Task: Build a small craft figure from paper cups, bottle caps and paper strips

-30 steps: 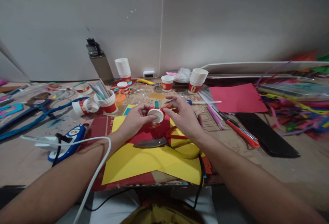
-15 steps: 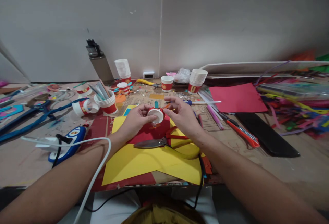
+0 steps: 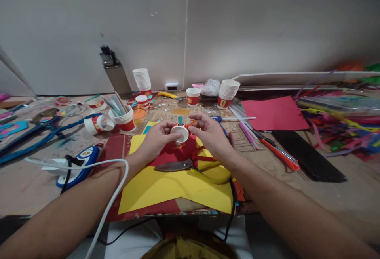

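My left hand [image 3: 158,137] is closed on the left side of a small white and red paper cup piece [image 3: 180,133], its thumb over the white round face. A teal strip [image 3: 180,120] sticks up from the cup piece's top edge. At its right side, my right hand [image 3: 208,131] pinches a small orange strip [image 3: 191,123] against the rim. Below both hands, scissors with yellow and red handles [image 3: 212,172] lie on red paper [image 3: 169,154] and yellow paper [image 3: 148,189].
Stacked paper cups [image 3: 141,79] and a bottle [image 3: 116,73] stand at the back. A penguin-shaped blue gadget [image 3: 86,164] and white cable [image 3: 114,191] are at left. On the right lie a red cutter [image 3: 280,154], a black slab [image 3: 308,156] and red paper [image 3: 274,113].
The fingers of my right hand have shifted slightly at the orange strip. The cup piece has tilted a little; my left hand keeps its hold.
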{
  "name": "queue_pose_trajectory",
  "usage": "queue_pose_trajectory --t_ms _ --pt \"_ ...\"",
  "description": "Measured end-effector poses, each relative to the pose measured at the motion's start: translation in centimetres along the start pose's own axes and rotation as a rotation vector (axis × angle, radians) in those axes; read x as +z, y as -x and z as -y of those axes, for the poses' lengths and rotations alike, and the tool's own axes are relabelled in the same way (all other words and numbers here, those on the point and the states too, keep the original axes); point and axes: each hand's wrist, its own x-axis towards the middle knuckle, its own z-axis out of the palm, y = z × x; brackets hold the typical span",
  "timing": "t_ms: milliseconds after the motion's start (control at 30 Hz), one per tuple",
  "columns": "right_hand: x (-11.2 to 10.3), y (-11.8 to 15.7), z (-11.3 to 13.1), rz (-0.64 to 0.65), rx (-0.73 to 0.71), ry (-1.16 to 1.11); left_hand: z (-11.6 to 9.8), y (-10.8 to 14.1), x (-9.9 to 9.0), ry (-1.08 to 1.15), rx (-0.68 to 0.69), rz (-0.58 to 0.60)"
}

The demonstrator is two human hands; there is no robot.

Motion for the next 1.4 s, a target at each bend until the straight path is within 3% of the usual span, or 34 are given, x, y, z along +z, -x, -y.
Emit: queue_pose_trajectory --t_ms 433,567,667,833,967,1067,1133,1200,1267,1400 --pt "-0.1 -0.3 0.2 0.032 0.227 -0.326 -0.1 -0.1 -0.2 0.022 0.024 -0.026" --pt "-0.5 -0.6 0.2 -0.026 0.203 -0.314 -0.2 -0.2 -0.3 0.115 0.002 -0.027" --pt "-0.9 -1.0 -0.2 -0.139 0.118 -0.120 -0.6 -0.5 -0.6 0.125 -0.005 -0.071" --pt "-2.3 -1.5 0.4 -0.174 -0.031 0.203 -1.2 -1.3 -1.6 0.129 0.013 -0.169" --pt "-4.6 -1.4 1.9 -0.258 -0.154 0.787 -1.1 -1.7 -2.3 0.144 -0.027 -0.230" --pt "-6.2 -1.6 1.8 -0.226 0.000 1.221 -0.9 -1.7 -2.4 0.122 -0.003 -0.233" --pt "-6.8 -1.7 1.0 -0.152 0.169 1.378 -0.7 -1.7 -2.3 0.036 0.083 -0.234" --pt "-7.0 -2.0 -0.1 -0.048 0.287 1.452 -0.6 -1.5 -2.2 -0.096 0.201 -0.237" --pt "-7.1 -2.2 -1.1 0.002 0.310 1.477 -0.6 -1.2 -2.1 -0.253 0.324 -0.229" --pt "-7.3 -2.8 -2.1 -0.044 0.331 1.412 -0.7 -0.7 -1.7 -0.471 0.455 -0.197"
